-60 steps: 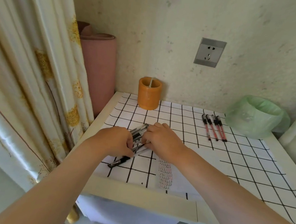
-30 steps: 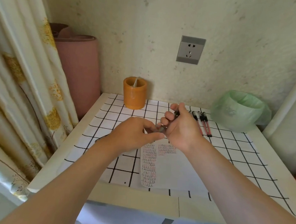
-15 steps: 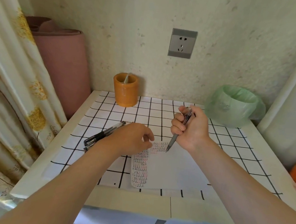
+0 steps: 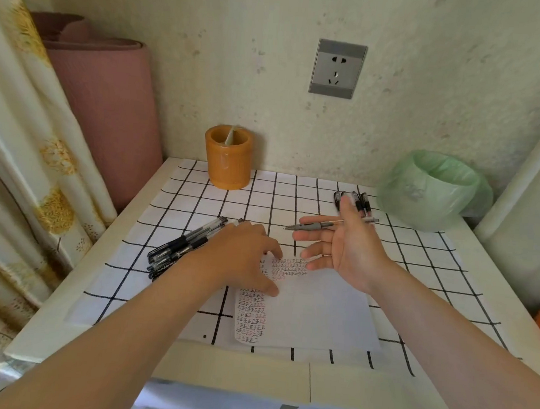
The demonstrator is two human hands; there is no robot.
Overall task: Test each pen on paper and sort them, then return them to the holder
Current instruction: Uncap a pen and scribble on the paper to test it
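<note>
The slim clear pen [image 4: 325,224] with its grey rubber grip lies loose across the right hand's [image 4: 345,251] spread fingers, centre-right of frame, above the worktop [image 4: 282,377]. Nothing pinches it, so one tilt could roll it off. The left hand [image 4: 242,256] presses open-fingered on the smooth white paper [image 4: 318,313], beside a heap of glossy black pens [image 4: 182,246]. The round orange holder [image 4: 228,160] waits upper centre.

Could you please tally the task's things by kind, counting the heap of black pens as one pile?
Orange holder: 1
Paper sheet: 1
Green-lined bin: 1
Black pen pile: 1
Pens beside the bin: 3 showing
Pen across the right hand: 1
Total: 8
</note>
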